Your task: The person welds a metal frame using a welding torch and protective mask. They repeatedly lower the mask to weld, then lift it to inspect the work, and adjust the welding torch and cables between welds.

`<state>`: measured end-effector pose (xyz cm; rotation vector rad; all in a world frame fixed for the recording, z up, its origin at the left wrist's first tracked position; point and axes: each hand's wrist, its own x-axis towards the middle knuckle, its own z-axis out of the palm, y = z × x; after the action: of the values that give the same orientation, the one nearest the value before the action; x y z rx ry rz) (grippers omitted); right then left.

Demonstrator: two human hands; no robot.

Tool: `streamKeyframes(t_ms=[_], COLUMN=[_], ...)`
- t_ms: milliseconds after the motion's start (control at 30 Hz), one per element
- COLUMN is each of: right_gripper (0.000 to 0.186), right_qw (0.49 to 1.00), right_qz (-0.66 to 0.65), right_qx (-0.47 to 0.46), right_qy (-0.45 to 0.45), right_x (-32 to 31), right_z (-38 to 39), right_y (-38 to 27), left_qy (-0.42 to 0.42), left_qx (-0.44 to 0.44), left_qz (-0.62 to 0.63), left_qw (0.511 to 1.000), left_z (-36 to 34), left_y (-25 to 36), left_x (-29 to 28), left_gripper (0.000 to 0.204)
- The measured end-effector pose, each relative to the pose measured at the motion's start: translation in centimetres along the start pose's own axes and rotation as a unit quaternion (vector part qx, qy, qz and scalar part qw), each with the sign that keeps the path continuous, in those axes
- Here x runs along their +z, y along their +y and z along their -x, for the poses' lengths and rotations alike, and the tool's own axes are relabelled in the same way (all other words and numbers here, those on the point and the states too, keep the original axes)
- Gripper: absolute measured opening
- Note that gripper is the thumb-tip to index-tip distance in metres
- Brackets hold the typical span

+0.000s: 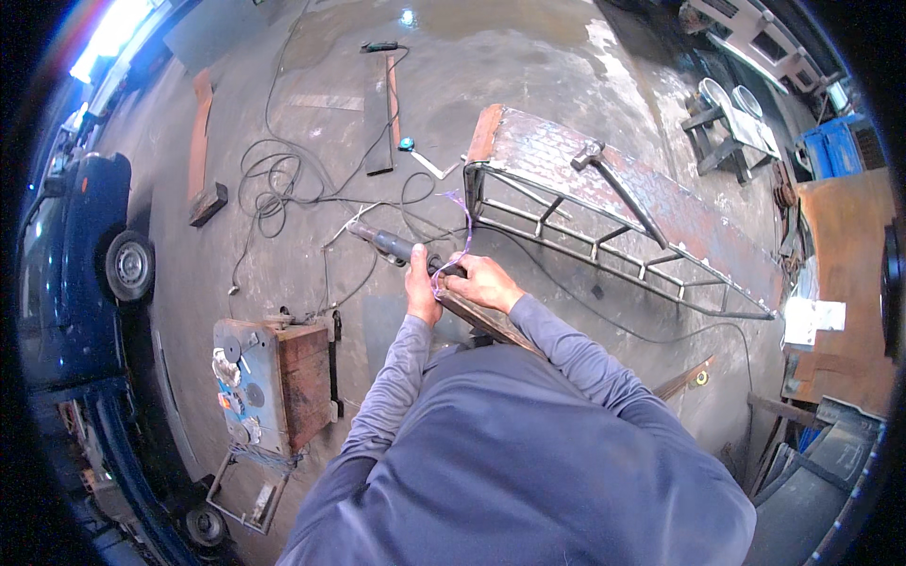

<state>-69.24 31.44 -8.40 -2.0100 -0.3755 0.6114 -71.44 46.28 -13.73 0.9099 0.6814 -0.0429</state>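
Note:
In front of my body, my left hand point(422, 291) is closed at the back part of a grey-and-black cylindrical tool point(389, 245), its thumb pointing up along it. The tool's narrower pale end points away to the far left. Close by, my right hand point(486, 283) has its fingers pinched together on a thin purple cord point(467, 231). That cord loops between both hands and its loose end rises beyond them. Below the hands, a narrow wooden board point(491, 325) reaches back toward my waist. My fingers partly hide where cord and tool meet.
A rusty metal frame point(557, 222) with a hammer point(613, 184) on top stands ahead right. Dark cable point(274, 189) coils across the floor ahead left. A metal cabinet-like machine point(302, 382) is at my left, near a dark blue vehicle point(75, 283). A stool point(727, 132) stands far right.

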Motion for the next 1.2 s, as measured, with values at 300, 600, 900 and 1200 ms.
streamKeyframes(t_ms=[300,600,900,1200], right_gripper=[0.039,0.045,0.050,0.039], right_qw=[0.999,0.947,0.923,0.888], right_qz=[-0.038,-0.319,-0.363,-0.440], right_qx=[-0.035,0.003,-0.025,-0.010], right_qy=[-0.004,0.015,-0.127,0.131], right_x=[0.2,-3.1,-5.7,-4.6], right_z=[-0.1,-2.0,-6.1,-5.1], right_y=[0.7,1.2,-4.2,-4.5], left_qy=[-0.046,-0.062,-0.207,-0.295], left_qx=[0.026,0.060,0.186,0.153], left_qz=[-0.052,-0.154,-0.325,-0.308], left_qw=[0.997,0.984,0.904,0.891], left_z=[0.6,1.2,1.1,-1.9], left_y=[1.3,2.2,3.9,8.0], left_x=[-0.5,1.0,4.3,2.7], left_gripper=[0.038,0.040,0.035,0.033])
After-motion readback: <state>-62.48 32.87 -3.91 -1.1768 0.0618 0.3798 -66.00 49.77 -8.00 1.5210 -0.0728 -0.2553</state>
